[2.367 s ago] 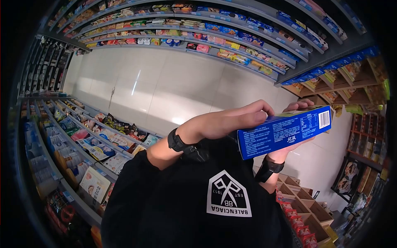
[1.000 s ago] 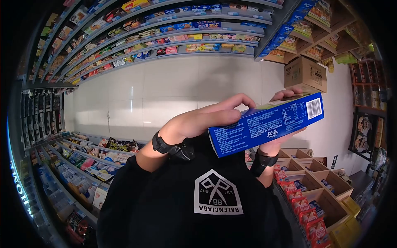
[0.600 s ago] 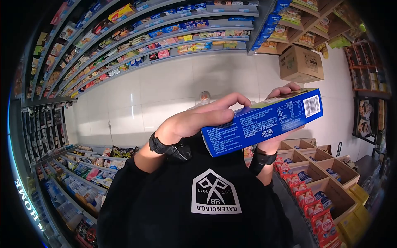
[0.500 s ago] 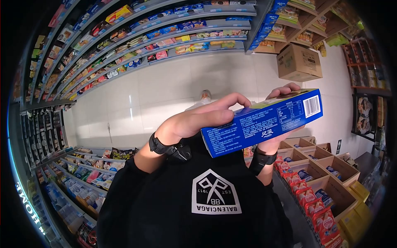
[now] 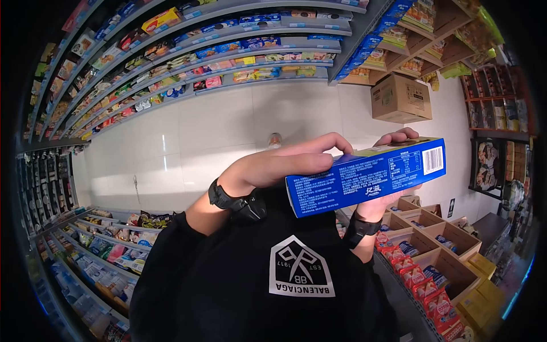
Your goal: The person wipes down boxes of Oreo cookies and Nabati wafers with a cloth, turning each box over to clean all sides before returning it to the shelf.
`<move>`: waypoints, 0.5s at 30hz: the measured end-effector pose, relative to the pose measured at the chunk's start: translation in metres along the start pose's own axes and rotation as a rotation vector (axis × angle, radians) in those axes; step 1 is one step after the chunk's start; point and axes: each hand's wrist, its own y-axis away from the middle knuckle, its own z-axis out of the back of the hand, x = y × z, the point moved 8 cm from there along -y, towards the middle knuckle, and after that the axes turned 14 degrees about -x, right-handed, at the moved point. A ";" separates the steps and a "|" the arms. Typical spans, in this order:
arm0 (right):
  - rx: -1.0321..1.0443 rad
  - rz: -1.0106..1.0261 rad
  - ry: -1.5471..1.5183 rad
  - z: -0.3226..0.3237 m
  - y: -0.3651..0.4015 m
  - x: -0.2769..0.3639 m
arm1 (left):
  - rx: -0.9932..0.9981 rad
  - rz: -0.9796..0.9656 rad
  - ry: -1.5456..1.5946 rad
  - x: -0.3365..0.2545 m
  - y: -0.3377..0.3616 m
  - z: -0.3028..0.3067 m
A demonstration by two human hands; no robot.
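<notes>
A long blue snack box (image 5: 364, 182) is held slightly tilted in front of my chest. Its printed side faces me, with small white text, a nutrition table and a barcode at the right end. My left hand (image 5: 290, 159) grips the box's left part, thumb along the upper edge and index finger bent over the top. From behind and beneath, my right hand (image 5: 393, 199) holds the right part, its fingertips showing over the far edge. Most of the right palm is hidden by the box. Both wrists wear black straps.
Stocked snack shelves (image 5: 228, 34) curve along the far side, above a pale tiled floor (image 5: 199, 125). A cardboard carton (image 5: 401, 100) stands on the floor at right. Wooden bins (image 5: 450, 268) and red snack packs (image 5: 424, 288) are near right; another shelf (image 5: 102, 256) is near left.
The box and both hands have shifted slightly right and down in view, and the box lies a little more level. The surroundings have moved left. Both hands keep hold of it.
</notes>
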 end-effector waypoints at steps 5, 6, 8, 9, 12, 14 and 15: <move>-0.021 -0.015 0.036 -0.005 -0.021 -0.014 | 0.031 -0.009 -0.034 -0.024 0.001 0.016; -0.033 -0.003 0.041 -0.005 -0.026 -0.016 | 0.025 -0.022 -0.001 -0.028 0.001 0.020; -0.035 0.015 0.098 -0.009 -0.034 -0.021 | 0.013 -0.045 0.035 -0.038 0.001 0.030; -0.039 0.034 0.145 -0.011 -0.039 -0.025 | 0.016 -0.064 0.007 -0.045 0.001 0.036; -0.083 0.050 0.192 -0.015 -0.052 -0.034 | 0.027 -0.106 -0.055 -0.060 0.001 0.053; -0.088 0.025 0.200 -0.015 -0.064 -0.041 | 0.053 -0.167 -0.054 -0.064 -0.004 0.061; -0.063 0.029 0.216 -0.017 -0.069 -0.045 | 0.071 -0.161 -0.058 -0.066 -0.003 0.066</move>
